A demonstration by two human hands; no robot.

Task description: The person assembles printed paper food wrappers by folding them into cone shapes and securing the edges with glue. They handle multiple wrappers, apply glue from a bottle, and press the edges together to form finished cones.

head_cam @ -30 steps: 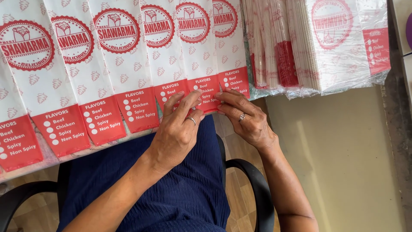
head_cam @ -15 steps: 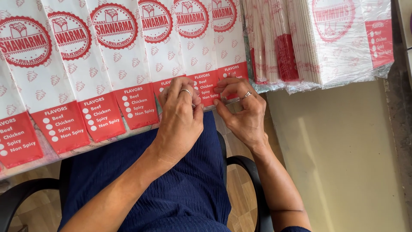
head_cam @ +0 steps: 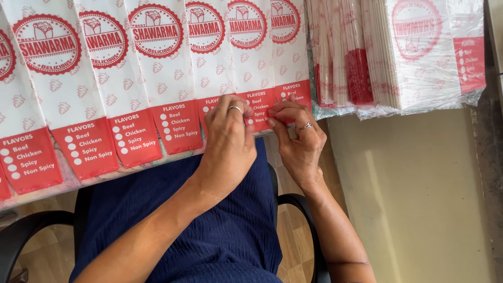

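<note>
A row of white paper sleeves (head_cam: 157, 78) with red round stamps and red bottom panels lies fanned out, overlapping, along the near edge of the desk (head_cam: 63, 181), their red ends reaching just over that edge. The left hand (head_cam: 229, 144) lies palm-down on the red end of one sleeve near the right end of the row, fingers curled loosely — whether it grips the paper or only presses on it cannot be told. The right hand (head_cam: 299, 139) is just beside it, thumb and forefinger pinched together on the bottom corner of the end sleeve (head_cam: 289, 63), the last one on the right. Further right on the desk, touching the row, lies a plastic-wrapped stack of the same sleeves (head_cam: 403, 57). Below the hands are a dark blue skirt (head_cam: 230, 230) and a black chair armrest (head_cam: 296, 204).
</note>
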